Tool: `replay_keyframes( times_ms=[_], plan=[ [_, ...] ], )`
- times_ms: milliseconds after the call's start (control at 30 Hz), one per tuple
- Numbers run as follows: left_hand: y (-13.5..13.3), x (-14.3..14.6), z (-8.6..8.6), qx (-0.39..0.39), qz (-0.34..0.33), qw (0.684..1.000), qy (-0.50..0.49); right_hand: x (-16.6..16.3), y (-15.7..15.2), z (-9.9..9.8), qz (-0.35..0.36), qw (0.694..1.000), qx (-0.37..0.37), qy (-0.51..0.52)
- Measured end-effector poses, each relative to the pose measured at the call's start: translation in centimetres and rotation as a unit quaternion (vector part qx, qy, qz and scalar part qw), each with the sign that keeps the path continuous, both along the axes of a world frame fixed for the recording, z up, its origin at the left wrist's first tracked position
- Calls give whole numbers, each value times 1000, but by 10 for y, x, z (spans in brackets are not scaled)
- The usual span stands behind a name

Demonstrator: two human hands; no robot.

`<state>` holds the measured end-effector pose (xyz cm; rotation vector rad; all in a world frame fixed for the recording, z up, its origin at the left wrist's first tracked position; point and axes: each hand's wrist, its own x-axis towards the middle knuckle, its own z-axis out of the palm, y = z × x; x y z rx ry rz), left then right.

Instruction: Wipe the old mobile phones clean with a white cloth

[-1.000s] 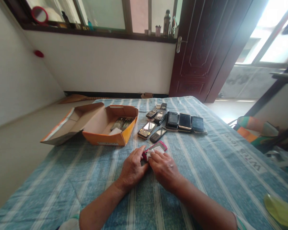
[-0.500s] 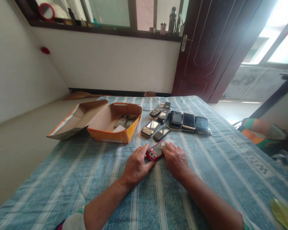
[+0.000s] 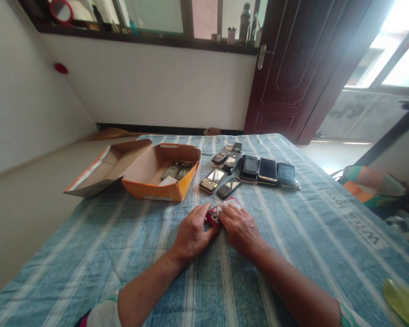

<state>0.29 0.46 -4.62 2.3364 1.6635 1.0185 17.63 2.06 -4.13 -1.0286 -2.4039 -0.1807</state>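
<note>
A pink mobile phone (image 3: 212, 218) lies at a slant on the cloth, its keypad end toward the left. My left hand (image 3: 192, 232) grips that end between thumb and fingers. Pressed onto the phone's screen is a white tissue (image 3: 229, 205), held under the bent fingers of my right hand (image 3: 240, 229); most of the screen is hidden. Just beyond stand out a dark keypad phone (image 3: 229, 187) and a gold-and-black phone (image 3: 212, 180), both lying face up.
An orange cardboard box (image 3: 153, 191) with its lid open to the left holds several phone parts (image 3: 177, 171). Stacked dark phones (image 3: 267, 170) lie back right. Several older phones (image 3: 232, 160) sit between. Striped blue cloth (image 3: 139, 254) covers the table. Something yellow (image 3: 404, 299) is at the right edge.
My right hand has slid the tissue leftward along the phone's screen, toward the keypad. My left hand keeps its grip on the phone. The view has shifted slightly.
</note>
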Motion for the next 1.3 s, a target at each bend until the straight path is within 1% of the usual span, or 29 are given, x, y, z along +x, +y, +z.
replay_keyframes(
  times_ms=[133,267,367,467,633,733,833,967,1100,1300],
  plan=[
    [-1,1,2,-14,2,1000,-1,7,5,4,-52,998,-29,-28],
    [-3,2,5,-18,5,1000,-5,11,7,4,-95,993,-58,-26],
    [-3,4,7,-20,14,1000,-15,11,7,5,-109,991,-83,-13],
    [-3,6,10,-27,39,999,-14,11,7,8,-117,987,-108,13],
    [-4,9,19,-71,87,992,53,16,11,7,-105,980,-142,86],
    [-5,11,25,-100,92,987,85,19,16,1,-93,973,-152,148],
    [-4,12,28,-114,91,985,93,20,20,-5,-85,964,-156,199],
    [-2,11,28,-115,87,987,78,18,22,-10,-83,955,-153,240],
    [-1,10,24,-101,82,991,37,16,22,-12,-72,948,-133,280],
    [-3,12,18,-72,83,994,-19,17,23,-13,-62,943,-109,307]
  ],
)
